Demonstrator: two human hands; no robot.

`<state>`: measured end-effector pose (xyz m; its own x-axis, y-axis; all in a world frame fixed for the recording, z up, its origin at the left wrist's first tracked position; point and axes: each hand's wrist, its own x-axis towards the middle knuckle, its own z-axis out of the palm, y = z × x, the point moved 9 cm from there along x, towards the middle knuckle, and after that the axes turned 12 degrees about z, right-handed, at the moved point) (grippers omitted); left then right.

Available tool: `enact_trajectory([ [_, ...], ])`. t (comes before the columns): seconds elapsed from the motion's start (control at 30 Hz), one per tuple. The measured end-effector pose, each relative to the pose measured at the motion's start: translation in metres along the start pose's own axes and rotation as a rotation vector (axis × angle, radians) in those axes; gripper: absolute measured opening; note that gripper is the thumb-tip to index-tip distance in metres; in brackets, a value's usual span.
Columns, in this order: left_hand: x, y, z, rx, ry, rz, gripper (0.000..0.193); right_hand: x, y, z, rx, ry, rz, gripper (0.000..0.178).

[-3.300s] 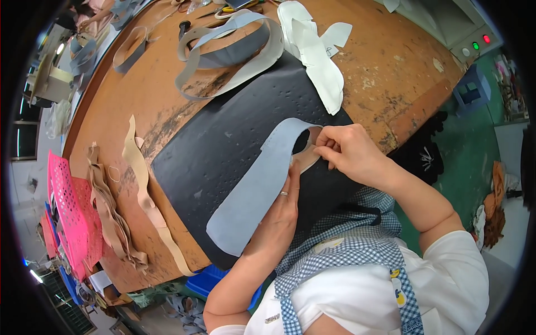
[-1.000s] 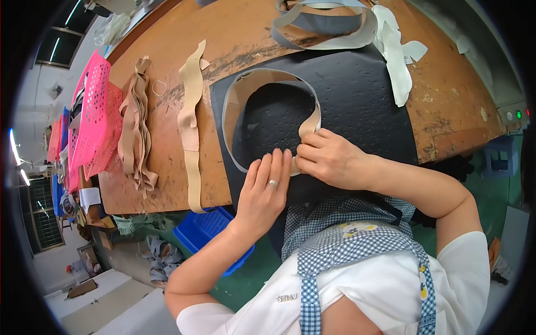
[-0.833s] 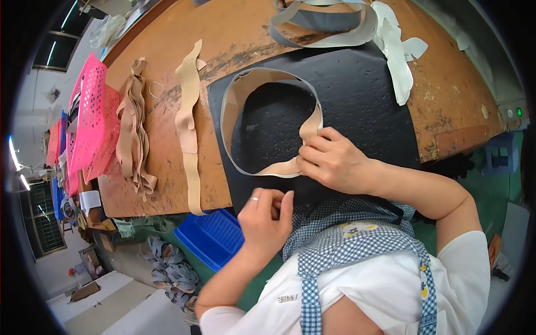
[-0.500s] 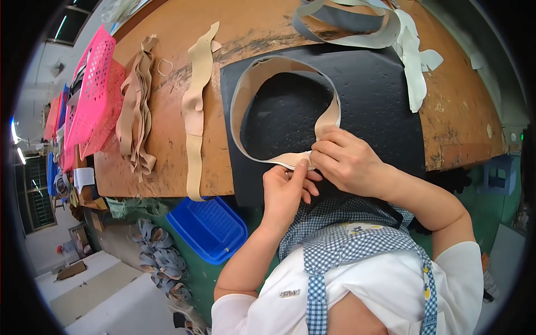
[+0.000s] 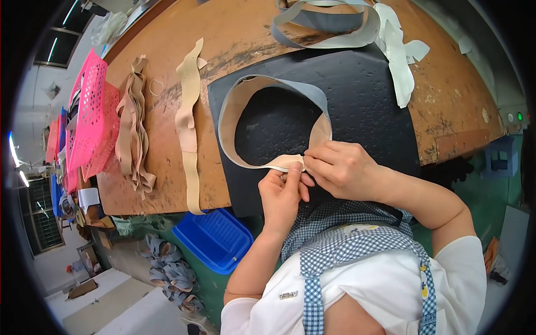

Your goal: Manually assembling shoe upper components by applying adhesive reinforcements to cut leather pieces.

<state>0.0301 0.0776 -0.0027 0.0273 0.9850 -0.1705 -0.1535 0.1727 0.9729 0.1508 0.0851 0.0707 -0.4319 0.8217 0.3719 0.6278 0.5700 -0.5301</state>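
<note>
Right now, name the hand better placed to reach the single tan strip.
Likely the left hand: it is nearer the tan strip, left of the black mat; the right hand is farther off. Both hold the grey-tan loop.

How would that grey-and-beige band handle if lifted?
The band is probably light, being a thin strip. Likely flexible: it curves into a loop. It may keep some shape, since its unheld left side stands roughly on edge.

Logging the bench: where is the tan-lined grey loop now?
In the head view, the tan-lined grey loop is near the centre, over the black mat, its near side in the left hand and right hand.
</note>
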Motion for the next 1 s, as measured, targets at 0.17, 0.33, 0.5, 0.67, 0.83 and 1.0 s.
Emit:
enact_trajectory([
  [0.17, 0.0, 0.005, 0.002, 0.029, 0.0, 0.005, 0.022, -0.001, 0.003, -0.003, 0.051, 0.053, 0.028, 0.011],
  [0.33, -0.001, 0.006, 0.002, 0.005, -0.001, -0.023, 0.023, -0.005, 0.001, -0.01, 0.158, 0.06, 0.138, 0.016],
  [0.5, -0.004, 0.004, 0.006, -0.055, -0.015, -0.034, 0.021, -0.009, -0.001, -0.011, 0.141, 0.046, 0.178, 0.016],
  [0.67, -0.007, 0.008, 0.009, 0.033, -0.026, -0.013, 0.019, -0.009, -0.007, -0.008, 0.025, 0.035, 0.129, 0.014],
  [0.83, -0.005, 0.012, 0.009, 0.075, -0.02, 0.066, 0.018, -0.009, -0.014, -0.007, -0.044, 0.045, 0.079, 0.012],
  [1.0, -0.006, 0.008, 0.007, 0.09, -0.031, 0.127, 0.018, -0.003, -0.011, -0.005, -0.047, -0.023, 0.115, 0.01],
])
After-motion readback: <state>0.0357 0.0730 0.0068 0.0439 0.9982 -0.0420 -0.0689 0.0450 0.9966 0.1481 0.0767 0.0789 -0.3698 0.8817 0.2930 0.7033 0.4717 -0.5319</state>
